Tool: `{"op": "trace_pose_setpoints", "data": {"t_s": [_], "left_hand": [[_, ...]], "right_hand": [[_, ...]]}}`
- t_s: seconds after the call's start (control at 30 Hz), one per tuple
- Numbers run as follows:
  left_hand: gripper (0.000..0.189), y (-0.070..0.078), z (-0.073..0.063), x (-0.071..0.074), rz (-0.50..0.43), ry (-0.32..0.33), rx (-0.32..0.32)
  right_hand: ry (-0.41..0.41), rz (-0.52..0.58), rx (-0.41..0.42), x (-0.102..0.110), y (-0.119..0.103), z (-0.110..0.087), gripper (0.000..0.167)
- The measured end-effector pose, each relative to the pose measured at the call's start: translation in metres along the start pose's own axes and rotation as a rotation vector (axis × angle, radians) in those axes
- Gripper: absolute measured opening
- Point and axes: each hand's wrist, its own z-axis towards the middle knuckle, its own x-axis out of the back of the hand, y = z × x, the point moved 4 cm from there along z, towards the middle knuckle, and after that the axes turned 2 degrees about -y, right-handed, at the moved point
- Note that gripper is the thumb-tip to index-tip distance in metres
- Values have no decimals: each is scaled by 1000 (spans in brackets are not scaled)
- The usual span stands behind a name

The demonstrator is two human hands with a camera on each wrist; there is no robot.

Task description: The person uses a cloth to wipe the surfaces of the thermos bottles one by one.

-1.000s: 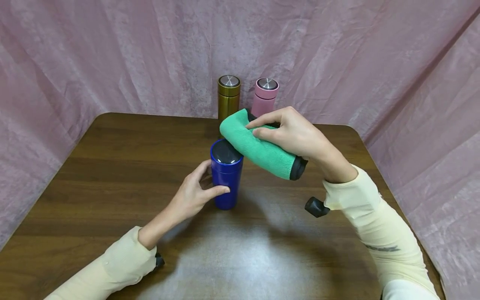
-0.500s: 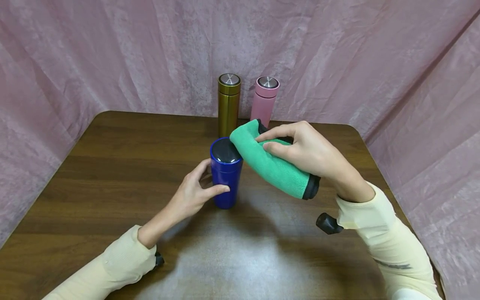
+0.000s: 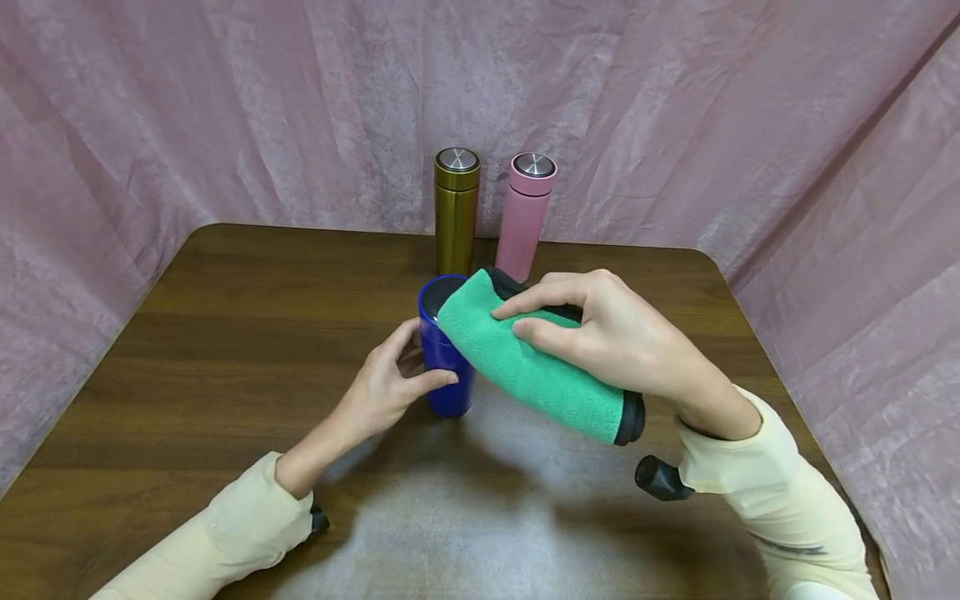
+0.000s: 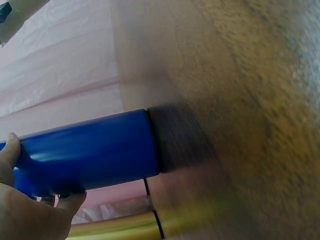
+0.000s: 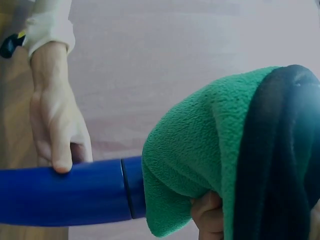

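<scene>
A blue tumbler [image 3: 448, 387] with a dark lid [image 3: 437, 293] stands upright on the wooden table, near its middle. My left hand [image 3: 388, 385] grips it from the left, thumb across the front and fingers behind. In the left wrist view the tumbler's body [image 4: 90, 150] lies between thumb and fingers. My right hand [image 3: 607, 337] holds a folded green cloth [image 3: 532, 375] with black edging, thumb and index finger on top. The cloth's left end overlaps the right side of the lid and upper rim. In the right wrist view the cloth [image 5: 195, 130] covers the tumbler's top end.
Behind the tumbler stand a gold bottle [image 3: 456, 217] and a pink bottle [image 3: 525, 221], both with silver-topped lids. Pink curtains [image 3: 315, 117] hang behind and beside the wooden table [image 3: 247, 333]. A black wrist camera [image 3: 662, 478] sticks out below the right sleeve.
My right hand has brought the cloth down and toward me, first right, then back left over the tumbler's lid. More of the pink bottle shows. The left hand and tumbler stay nearly still.
</scene>
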Motion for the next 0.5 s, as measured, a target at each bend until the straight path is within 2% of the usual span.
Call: {"op": "trace_pose_setpoints", "data": {"t_s": [0.3,0.5], "left_hand": [[70,1,-1,0,10,-8,-5],[69,2,0,-1,3,-13,-19]], "right_hand": [[11,-21,50,-4,-13,16,23],[34,-91,95,-5,-22,27,22]]}}
